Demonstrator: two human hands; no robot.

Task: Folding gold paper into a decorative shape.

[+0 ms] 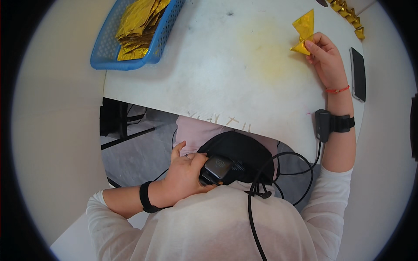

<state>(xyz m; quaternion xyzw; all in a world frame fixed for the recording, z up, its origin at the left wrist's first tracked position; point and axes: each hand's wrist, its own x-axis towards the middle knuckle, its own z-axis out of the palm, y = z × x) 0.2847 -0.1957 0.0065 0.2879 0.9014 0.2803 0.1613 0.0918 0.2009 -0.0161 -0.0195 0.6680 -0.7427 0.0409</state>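
My right hand (328, 61), a red cord round its wrist, is raised over the right part of the white table. Thumb and fingers pinch a folded piece of gold foil paper (306, 26), which has a tall pointed flap and a smaller corner below it. Down at my waist, below the table's front edge, my left hand (183, 175) is closed round a small black device with a dark screen (218, 167). A black pouch (241, 150) lies right beside the device, and part of the left hand's grip is hidden behind it.
A blue plastic basket (124, 65) with stacked gold foil sheets (138, 19) stands at the table's left. Several folded gold pieces (349, 16) line the far right edge. A phone (358, 74) lies by my right wrist. A black cable (251, 213) loops across my lap.
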